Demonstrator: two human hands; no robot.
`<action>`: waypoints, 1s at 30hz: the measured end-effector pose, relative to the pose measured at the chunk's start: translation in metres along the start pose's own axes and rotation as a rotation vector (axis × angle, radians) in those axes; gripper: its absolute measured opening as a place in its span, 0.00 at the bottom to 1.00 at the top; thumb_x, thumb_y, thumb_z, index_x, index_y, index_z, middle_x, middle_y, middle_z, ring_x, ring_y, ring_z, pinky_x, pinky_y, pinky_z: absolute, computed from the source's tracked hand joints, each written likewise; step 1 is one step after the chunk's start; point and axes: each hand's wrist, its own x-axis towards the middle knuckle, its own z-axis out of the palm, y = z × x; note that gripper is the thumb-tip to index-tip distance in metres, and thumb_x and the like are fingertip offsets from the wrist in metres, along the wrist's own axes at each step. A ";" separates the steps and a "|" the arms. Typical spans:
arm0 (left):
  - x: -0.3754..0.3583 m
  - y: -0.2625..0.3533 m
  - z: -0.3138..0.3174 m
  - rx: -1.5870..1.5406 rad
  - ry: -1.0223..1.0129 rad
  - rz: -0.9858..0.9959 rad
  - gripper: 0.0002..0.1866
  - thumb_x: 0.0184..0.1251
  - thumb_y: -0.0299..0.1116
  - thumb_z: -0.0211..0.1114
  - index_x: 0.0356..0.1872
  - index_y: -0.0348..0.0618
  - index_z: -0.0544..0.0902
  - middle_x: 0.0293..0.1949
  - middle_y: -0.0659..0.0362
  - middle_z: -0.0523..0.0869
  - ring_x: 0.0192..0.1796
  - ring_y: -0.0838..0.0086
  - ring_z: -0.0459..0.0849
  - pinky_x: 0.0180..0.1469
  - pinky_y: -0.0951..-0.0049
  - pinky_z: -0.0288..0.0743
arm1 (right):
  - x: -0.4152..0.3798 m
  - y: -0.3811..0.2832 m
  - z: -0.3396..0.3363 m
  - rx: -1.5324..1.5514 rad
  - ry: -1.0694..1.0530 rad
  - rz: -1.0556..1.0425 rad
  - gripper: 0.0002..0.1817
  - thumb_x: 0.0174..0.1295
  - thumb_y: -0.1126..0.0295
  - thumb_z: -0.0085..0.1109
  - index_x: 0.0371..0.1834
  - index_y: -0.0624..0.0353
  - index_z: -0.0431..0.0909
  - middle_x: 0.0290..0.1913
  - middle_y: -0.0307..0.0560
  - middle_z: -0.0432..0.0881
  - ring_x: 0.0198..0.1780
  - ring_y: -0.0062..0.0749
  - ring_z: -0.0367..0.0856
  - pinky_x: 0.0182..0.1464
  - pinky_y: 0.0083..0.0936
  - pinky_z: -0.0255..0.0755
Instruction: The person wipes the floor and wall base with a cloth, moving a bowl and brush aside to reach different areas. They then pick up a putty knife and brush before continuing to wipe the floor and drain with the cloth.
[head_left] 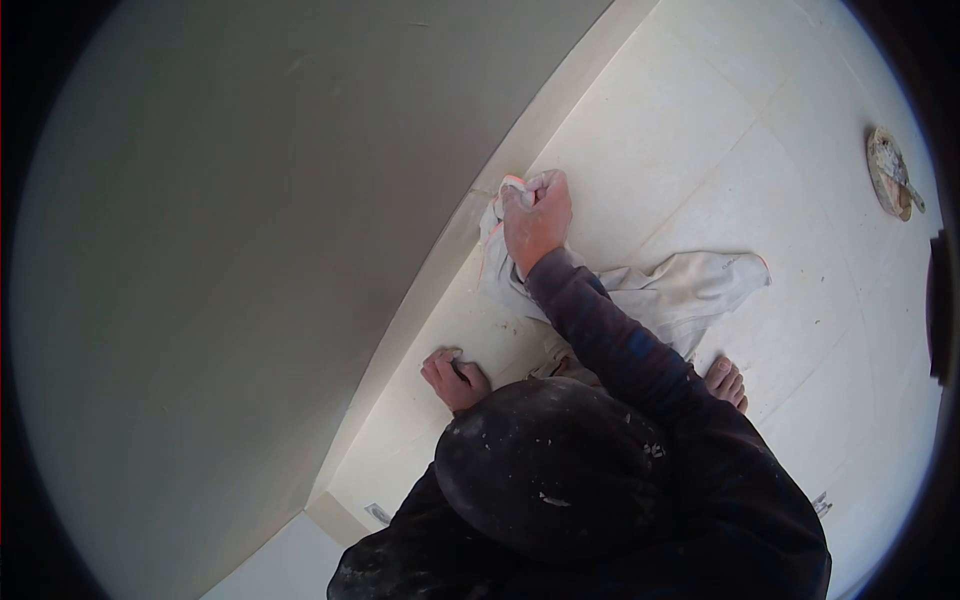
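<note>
My right hand (538, 222) is closed around a bunched part of a whitish cloth (690, 285) with orange edging. It presses the cloth against the skirting (560, 105) at the foot of the wall. The rest of the cloth trails rightward over the floor under my right forearm. My left hand (454, 382) is lower down, close to the skirting, its fingers curled in. Whether anything is inside those fingers I cannot make out. Pale dust covers the right hand.
A grey wall (230, 250) rises on the left. On the pale tiled floor (700, 130), a round dish (887, 170) holds whitish residue and a small tool. A bare foot (727, 382) rests right of the cloth. A dark, white-speckled rounded shape (550, 465) blocks the lower middle.
</note>
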 end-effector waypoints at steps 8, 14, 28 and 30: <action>-0.002 0.001 -0.004 -0.002 -0.018 0.030 0.16 0.47 0.21 0.55 0.41 0.40 0.76 0.43 0.47 0.78 0.49 0.49 0.74 0.56 0.50 0.66 | -0.017 0.005 0.007 0.162 -0.070 0.048 0.16 0.59 0.80 0.65 0.39 0.60 0.63 0.38 0.50 0.75 0.39 0.38 0.77 0.47 0.33 0.73; -0.004 -0.003 -0.003 -0.012 -0.044 0.018 0.15 0.49 0.21 0.55 0.42 0.40 0.76 0.45 0.46 0.78 0.51 0.49 0.73 0.56 0.50 0.66 | -0.013 -0.011 0.006 0.061 -0.002 0.004 0.16 0.60 0.80 0.64 0.41 0.61 0.63 0.40 0.50 0.73 0.40 0.39 0.77 0.47 0.33 0.72; -0.004 0.001 -0.003 -0.019 -0.035 -0.013 0.15 0.50 0.21 0.54 0.42 0.39 0.75 0.45 0.46 0.77 0.51 0.49 0.73 0.57 0.50 0.65 | -0.031 -0.011 0.021 0.223 0.009 -0.013 0.12 0.67 0.82 0.54 0.46 0.60 0.60 0.41 0.49 0.70 0.40 0.33 0.74 0.45 0.34 0.72; 0.000 0.005 -0.003 -0.028 -0.012 -0.013 0.15 0.50 0.21 0.54 0.42 0.39 0.75 0.45 0.46 0.77 0.51 0.49 0.73 0.57 0.50 0.65 | -0.034 -0.021 0.022 0.218 0.017 -0.089 0.12 0.68 0.82 0.54 0.46 0.60 0.60 0.41 0.49 0.70 0.39 0.33 0.74 0.44 0.33 0.72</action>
